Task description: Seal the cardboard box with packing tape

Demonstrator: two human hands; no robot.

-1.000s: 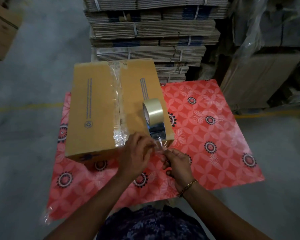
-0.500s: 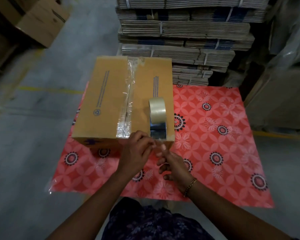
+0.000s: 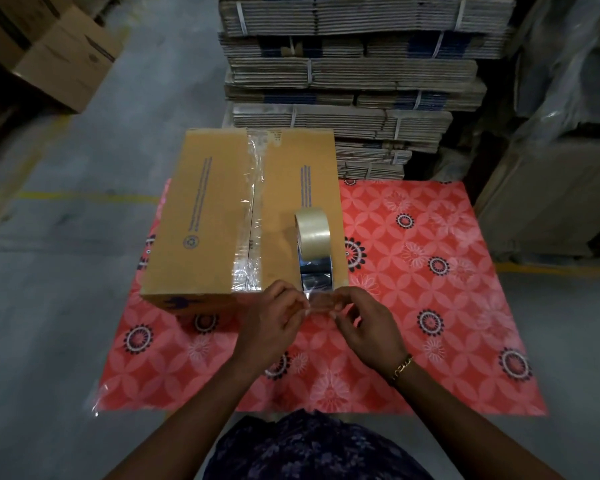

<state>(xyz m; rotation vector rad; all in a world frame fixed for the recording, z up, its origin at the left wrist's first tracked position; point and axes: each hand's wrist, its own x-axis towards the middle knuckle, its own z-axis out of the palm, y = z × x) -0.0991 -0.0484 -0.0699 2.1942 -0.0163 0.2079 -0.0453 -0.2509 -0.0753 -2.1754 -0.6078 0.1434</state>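
Observation:
A brown cardboard box lies on a red flowered sheet. Clear tape runs along its middle seam from the far edge to the near edge. A roll of clear packing tape stands on edge on the box's right flap. A loose strip runs from the roll over the near box edge. My left hand and my right hand each pinch one side of that strip's end, just in front of the box's near right corner.
Strapped bundles of flat cardboard are stacked high right behind the box. More boxes sit at the far left, and wrapped goods stand on the right. Grey concrete floor surrounds the sheet.
My hands have spread apart, so the tape end is now stretched flat between them. The camera view shifted, so the box appears further to the right.

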